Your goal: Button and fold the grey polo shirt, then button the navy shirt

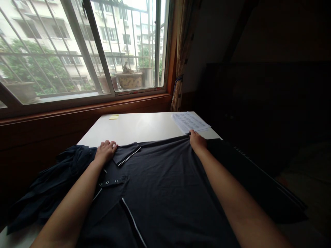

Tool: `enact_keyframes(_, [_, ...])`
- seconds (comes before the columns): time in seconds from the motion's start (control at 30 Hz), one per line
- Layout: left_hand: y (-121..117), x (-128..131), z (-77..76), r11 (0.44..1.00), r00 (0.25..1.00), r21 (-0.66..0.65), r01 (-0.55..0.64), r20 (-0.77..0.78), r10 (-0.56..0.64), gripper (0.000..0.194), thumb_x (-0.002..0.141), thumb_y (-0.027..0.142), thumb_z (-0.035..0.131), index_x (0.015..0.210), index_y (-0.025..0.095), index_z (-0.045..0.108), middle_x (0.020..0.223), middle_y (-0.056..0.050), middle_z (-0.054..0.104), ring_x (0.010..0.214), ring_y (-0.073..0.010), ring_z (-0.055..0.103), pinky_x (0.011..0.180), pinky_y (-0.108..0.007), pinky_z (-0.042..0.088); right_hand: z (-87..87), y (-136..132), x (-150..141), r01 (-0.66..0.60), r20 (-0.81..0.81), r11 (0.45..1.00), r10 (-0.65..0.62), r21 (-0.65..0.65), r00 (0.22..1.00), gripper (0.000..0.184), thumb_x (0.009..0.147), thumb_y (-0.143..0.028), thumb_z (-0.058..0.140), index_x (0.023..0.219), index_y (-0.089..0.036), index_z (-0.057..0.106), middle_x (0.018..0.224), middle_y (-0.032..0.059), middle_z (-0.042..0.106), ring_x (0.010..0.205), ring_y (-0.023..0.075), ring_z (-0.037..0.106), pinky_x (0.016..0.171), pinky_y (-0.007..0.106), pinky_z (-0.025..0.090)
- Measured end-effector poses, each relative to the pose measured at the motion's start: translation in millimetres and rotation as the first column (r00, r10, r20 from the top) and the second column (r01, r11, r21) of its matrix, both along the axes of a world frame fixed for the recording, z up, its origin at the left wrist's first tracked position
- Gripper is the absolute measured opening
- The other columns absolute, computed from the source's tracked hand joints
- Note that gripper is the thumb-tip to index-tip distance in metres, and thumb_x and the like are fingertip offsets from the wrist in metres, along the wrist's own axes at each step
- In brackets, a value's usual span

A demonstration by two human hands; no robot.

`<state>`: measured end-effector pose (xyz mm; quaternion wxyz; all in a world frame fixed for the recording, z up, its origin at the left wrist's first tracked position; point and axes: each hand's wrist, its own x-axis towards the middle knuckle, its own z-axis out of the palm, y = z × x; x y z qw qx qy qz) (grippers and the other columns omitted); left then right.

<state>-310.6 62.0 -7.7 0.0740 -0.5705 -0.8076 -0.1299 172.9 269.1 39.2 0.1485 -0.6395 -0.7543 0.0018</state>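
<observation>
Has a white tabletop (144,125) straight ahead, below a sliding window (129,48) with bars outside, a flowerpot (130,80) beyond the glass and pale buildings with greenery farther off. To the right of the window, sees a tied-back patterned curtain (178,82) beside a wooden frame. On the far part of the tabletop, sees a yellow note (113,117) toward the left and printed sheets (190,122) at the right corner, just beyond the right hand (197,139). Has a dark polo shirt (165,172) spread across the near part, with the snap placket toward the left and white-striped sleeve edges at the far and near sides. Sees a heap of dark clothing (62,175) left of the shirt and another dark garment (248,179) to the right, partly behind the right forearm.

Cannot make out the room on the right, deep in shadow, nor read the print on the sheets. Loses the near part of the shirt at the bottom edge of the view, and part of the collar area under the left forearm.

Reaches forward with both arms, well apart. Lays the left hand (106,151) palm down at the shirt's far left edge, fingers close together and slightly bent; cannot tell whether gripping cloth. Pinches the far right corner of the shirt in the nearly closed right hand.
</observation>
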Motion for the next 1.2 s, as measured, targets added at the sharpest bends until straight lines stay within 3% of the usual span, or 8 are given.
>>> enact_keyframes(0.27, [-18.7, -25.1, 31.5, 0.983, 0.997, 0.176, 0.059, 0.033, -0.066, 0.041, 0.094, 0.039, 0.041, 0.120, 0.017, 0.063, 0.119, -0.015, 0.058, 0.116, -0.0312, 0.053, 0.107, -0.049, 0.039, 0.7, -11.9, -2.4, -0.003, 0.058, 0.997, -0.001, 0.079, 0.998, 0.041, 0.101, -0.019, 0.031, 0.137, -0.017, 0.051, 0.124, 0.0183, 0.062, 0.112, 0.0316, 0.055, 0.090, 0.044, 0.043])
enact_keyframes(0.4, [-38.4, -31.9, 57.0, 0.968, 0.993, 0.242, 0.065, 0.083, -0.087, 0.040, 0.093, 0.037, 0.038, 0.114, 0.016, 0.065, 0.116, -0.012, 0.062, 0.111, -0.0259, 0.059, 0.103, -0.040, 0.046, 1.4, -22.2, -9.1, -0.038, 0.093, 0.965, 0.015, 0.258, 0.996, 0.041, 0.098, -0.016, 0.034, 0.132, -0.015, 0.057, 0.126, 0.0198, 0.059, 0.117, 0.0356, 0.048, 0.094, 0.049, 0.039])
enact_keyframes(0.5, [-51.2, -18.1, 63.0, 0.957, 0.978, 0.242, 0.160, 0.091, -0.186, 0.040, 0.093, 0.039, 0.040, 0.114, 0.018, 0.067, 0.119, -0.010, 0.064, 0.115, -0.0257, 0.060, 0.107, -0.040, 0.045, 1.4, -31.1, -26.7, -0.162, 0.110, 0.913, 0.130, 0.373, 0.985, 0.039, 0.096, -0.015, 0.039, 0.128, -0.012, 0.060, 0.129, 0.0190, 0.058, 0.123, 0.0352, 0.044, 0.105, 0.050, 0.032])
enact_keyframes(0.6, [-53.2, 16.2, 49.9, 0.943, 0.953, 0.173, 0.285, 0.057, -0.298, 0.046, 0.097, 0.046, 0.039, 0.124, 0.019, 0.065, 0.133, -0.011, 0.061, 0.124, -0.0273, 0.057, 0.110, -0.043, 0.043, -2.7, -45.7, -59.0, -0.298, 0.085, 0.877, 0.288, 0.377, 0.954, 0.040, 0.096, -0.017, 0.041, 0.129, -0.010, 0.061, 0.135, 0.0183, 0.056, 0.129, 0.0326, 0.043, 0.113, 0.046, 0.027])
enact_keyframes(0.7, [-42.5, 59.3, 25.1, 0.926, 0.927, 0.041, 0.376, -0.015, -0.376, 0.054, 0.100, 0.051, 0.035, 0.138, 0.020, 0.057, 0.149, -0.010, 0.051, 0.143, -0.0281, 0.040, 0.119, -0.045, 0.032, -13.9, -69.5, -99.8, -0.449, 0.028, 0.854, 0.459, 0.264, 0.888, 0.044, 0.098, -0.025, 0.042, 0.136, -0.010, 0.057, 0.145, 0.0174, 0.051, 0.133, 0.0288, 0.044, 0.115, 0.041, 0.029])
enact_keyframes(0.83, [-20.5, 96.2, -0.6, 0.941, 0.952, -0.155, 0.301, -0.008, -0.306, 0.061, 0.101, 0.054, 0.033, 0.152, 0.022, 0.040, 0.163, -0.007, 0.031, 0.152, -0.0281, 0.022, 0.122, -0.051, 0.021, -35.5, -102.5, -142.3, -0.649, -0.003, 0.759, 0.650, 0.044, 0.760, 0.056, 0.101, -0.043, 0.039, 0.149, -0.015, 0.045, 0.158, 0.0123, 0.039, 0.145, 0.0260, 0.034, 0.120, 0.042, 0.024])
enact_keyframes(0.97, [-8.9, 90.0, -6.3, 0.957, 0.974, -0.184, 0.223, 0.011, -0.225, 0.067, 0.101, 0.060, 0.024, 0.157, 0.022, 0.030, 0.165, -0.008, 0.022, 0.153, -0.0294, 0.017, 0.122, -0.056, 0.017, -48.2, -108.1, -147.4, -0.664, -0.007, 0.744, 0.665, -0.077, 0.747, 0.060, 0.102, -0.052, 0.032, 0.152, -0.020, 0.042, 0.162, 0.0078, 0.032, 0.150, 0.0235, 0.025, 0.123, 0.044, 0.017])
enact_keyframes(1.2, [-11.4, 58.7, -6.6, 0.964, 0.986, -0.209, 0.166, 0.038, -0.162, 0.071, 0.100, 0.066, 0.018, 0.157, 0.025, 0.029, 0.166, -0.005, 0.020, 0.154, -0.0288, 0.012, 0.122, -0.055, 0.015, -48.8, -68.5, -99.2, -0.515, 0.052, 0.851, 0.522, -0.105, 0.851, 0.062, 0.102, -0.055, 0.030, 0.154, -0.023, 0.037, 0.165, 0.0071, 0.024, 0.152, 0.0249, 0.021, 0.122, 0.046, 0.017])
